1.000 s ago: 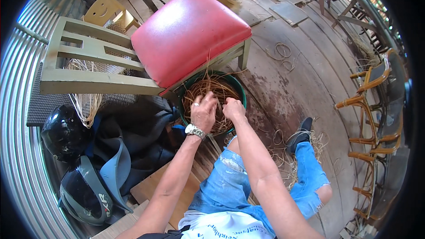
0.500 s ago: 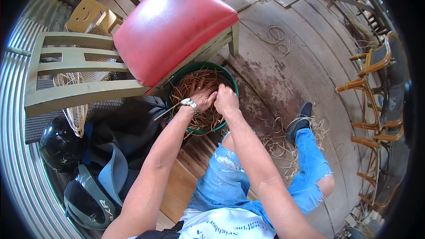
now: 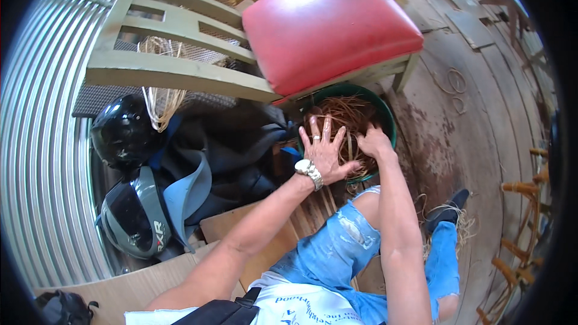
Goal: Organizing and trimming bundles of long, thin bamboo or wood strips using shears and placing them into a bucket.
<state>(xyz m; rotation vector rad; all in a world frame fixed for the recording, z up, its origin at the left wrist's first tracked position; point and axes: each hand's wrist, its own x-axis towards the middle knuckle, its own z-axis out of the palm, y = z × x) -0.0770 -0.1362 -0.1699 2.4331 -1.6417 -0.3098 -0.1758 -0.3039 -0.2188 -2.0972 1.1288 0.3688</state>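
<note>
A round green tub [image 3: 388, 115] holds a tangle of thin brown strips [image 3: 348, 107], which look like rattan or dry stalks. My left hand [image 3: 326, 149], with a watch and a ring on it, lies over the strips at the tub's left side, its fingers spread wide. At the right inside edge of the tub is my right hand [image 3: 376, 143], its fingers curled down among the strips. What those fingers grip, if anything, is hidden.
A red-cushioned chair [image 3: 331, 24] stands against the tub's far side. Two helmets, one black [image 3: 125, 132] and one grey [image 3: 131, 213], lie left by dark sheeting [image 3: 226, 156]. Loose coils [image 3: 454, 87] lie on the plank floor; rattan chair frames [image 3: 522, 189] stand right.
My hands, together over the strips before, are now apart; the left has opened flat. The whole view has swung left, so the tub and chair appear farther right.
</note>
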